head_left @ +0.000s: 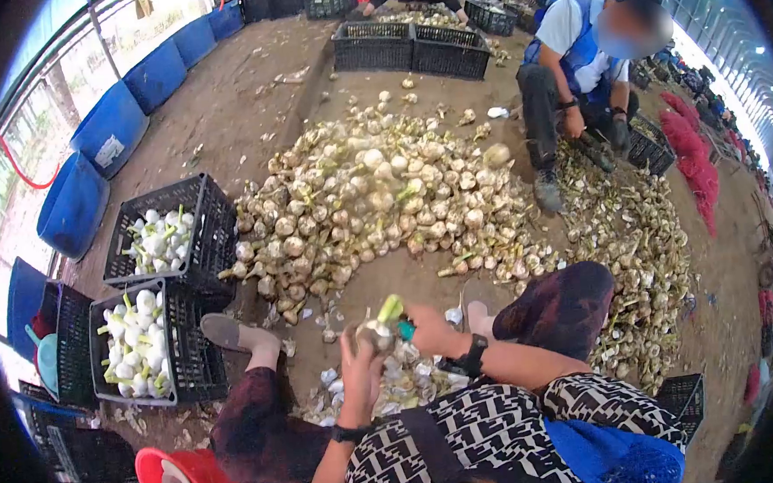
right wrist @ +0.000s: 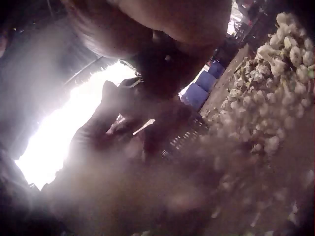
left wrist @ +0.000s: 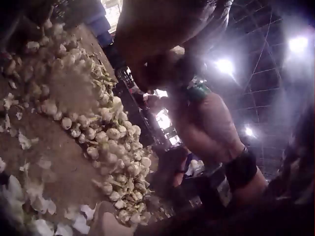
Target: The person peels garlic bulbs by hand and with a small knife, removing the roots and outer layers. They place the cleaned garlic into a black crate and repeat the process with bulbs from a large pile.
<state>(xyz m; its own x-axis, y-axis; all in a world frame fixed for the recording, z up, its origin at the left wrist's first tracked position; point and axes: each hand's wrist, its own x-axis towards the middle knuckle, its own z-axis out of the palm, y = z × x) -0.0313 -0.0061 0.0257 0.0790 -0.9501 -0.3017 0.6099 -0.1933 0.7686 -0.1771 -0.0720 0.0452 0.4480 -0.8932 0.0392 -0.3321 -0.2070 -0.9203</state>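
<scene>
Holding a garlic bulb (head_left: 377, 335) in the left hand (head_left: 359, 376), with fingers clamped on it, just above the ground (head_left: 389, 277) and between the spread legs. Taking that bulb as the clock's centre, showing a green stalk (head_left: 391, 308) toward 1 o'clock. At 3 o'clock, just beside the bulb, gripping a small green object (head_left: 407, 330) in the right hand (head_left: 436, 331), with fingers curled round it and covering most of its shape. Cannot tell any contact between that object and the stalk. Below, toward 5 o'clock, scattered over the ground, whitish peelings (head_left: 417, 379). Spread wide at 12 o'clock, a heap of untrimmed bulbs (head_left: 357, 199), seen also in the left wrist view and, hazily, in the right. At 9 o'clock, a near black crate (head_left: 197, 350) of clean white bulbs (head_left: 136, 345); at 10, a second black crate (head_left: 213, 221), likewise filled. At 8 o'clock, a red bucket (head_left: 219, 473). Toward 3 o'clock, a brownish-green heap (head_left: 640, 270). Between 1 and 2, seated and bent forward, another person (head_left: 561, 54).
</scene>
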